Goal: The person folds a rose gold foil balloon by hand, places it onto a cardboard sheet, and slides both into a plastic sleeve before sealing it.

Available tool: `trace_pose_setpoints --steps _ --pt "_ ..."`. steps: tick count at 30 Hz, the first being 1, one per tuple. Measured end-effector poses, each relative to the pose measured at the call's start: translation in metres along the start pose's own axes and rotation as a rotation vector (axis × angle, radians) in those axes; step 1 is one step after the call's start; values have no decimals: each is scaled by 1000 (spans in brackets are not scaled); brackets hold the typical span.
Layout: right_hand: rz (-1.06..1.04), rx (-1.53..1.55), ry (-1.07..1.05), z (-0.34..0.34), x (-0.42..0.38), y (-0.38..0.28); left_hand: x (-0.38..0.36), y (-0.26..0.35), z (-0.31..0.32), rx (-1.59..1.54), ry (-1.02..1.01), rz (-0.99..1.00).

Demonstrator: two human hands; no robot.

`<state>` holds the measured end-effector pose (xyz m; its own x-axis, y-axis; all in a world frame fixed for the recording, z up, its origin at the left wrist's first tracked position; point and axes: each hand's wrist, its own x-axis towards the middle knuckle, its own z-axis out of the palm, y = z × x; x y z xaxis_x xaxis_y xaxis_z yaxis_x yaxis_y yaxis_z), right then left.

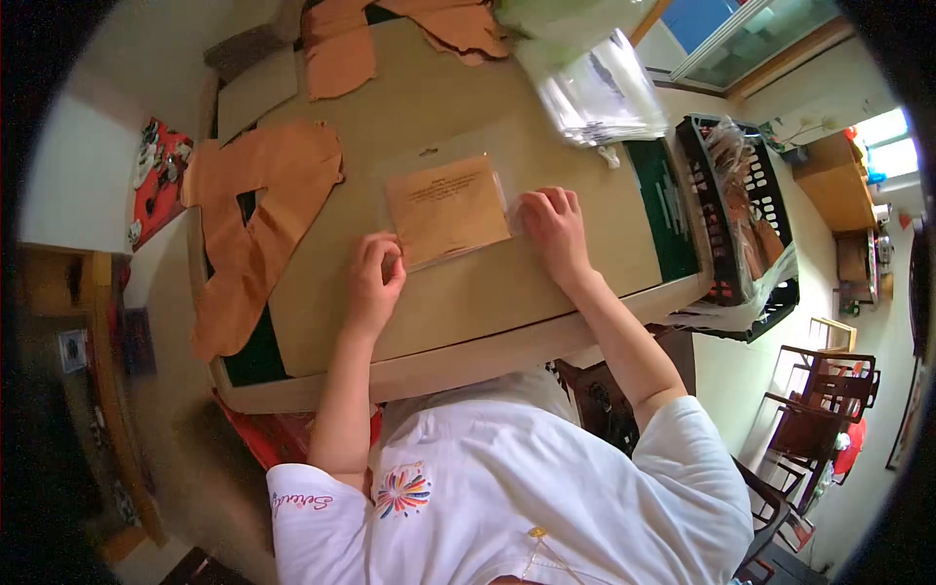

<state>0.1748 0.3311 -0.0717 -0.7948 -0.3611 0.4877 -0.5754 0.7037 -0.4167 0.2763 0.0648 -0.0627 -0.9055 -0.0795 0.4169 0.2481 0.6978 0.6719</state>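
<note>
A clear plastic bag (494, 161) with a hang hole at its top lies on the tabletop, holding a brown card (448, 219) with small dark print. My left hand (377, 278) is closed at the bag's lower left corner, thumb and fingers pinched at its edge. On the opposite side, the curled fingers of my right hand (554, 229) grip the right edge of the same bag. The undersides of both grips are hidden. Left of the bag lies a large brown sheet (258, 195) with ragged edges and a cut-out.
A stack of clear plastic bags (604, 93) lies at the table's far right. Beside the table stands a black crate (707, 214) with brown scraps and plastic. More torn brown sheets (341, 58) lie along the far edge. Dark wooden chairs (829, 390) stand to the right.
</note>
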Motion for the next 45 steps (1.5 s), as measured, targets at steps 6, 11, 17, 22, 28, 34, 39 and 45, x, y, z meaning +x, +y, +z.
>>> trace_pose_setpoints --steps 6,11,17,22,28,34,39,45 --pt "16 -49 22 -3 7 4 -2 5 -4 72 -33 -37" --pt "63 -97 26 6 17 7 -6 -7 2 154 67 -52" --pt "358 49 -170 20 65 -9 -8 -5 -1 245 77 -66" --pt "524 345 -249 27 62 -5 -14 -24 -1 10 139 -193" --pt "366 1000 -13 -7 22 -22 -27 -23 -38 -212 344 -249" --pt "152 611 44 -44 -40 -55 -23 8 -125 -301 450 -103" --pt "133 532 16 -48 -46 -71 0 100 -163 -69 162 126" --pt "-85 518 -16 -58 -34 -125 -11 141 -159 557 -359 211"
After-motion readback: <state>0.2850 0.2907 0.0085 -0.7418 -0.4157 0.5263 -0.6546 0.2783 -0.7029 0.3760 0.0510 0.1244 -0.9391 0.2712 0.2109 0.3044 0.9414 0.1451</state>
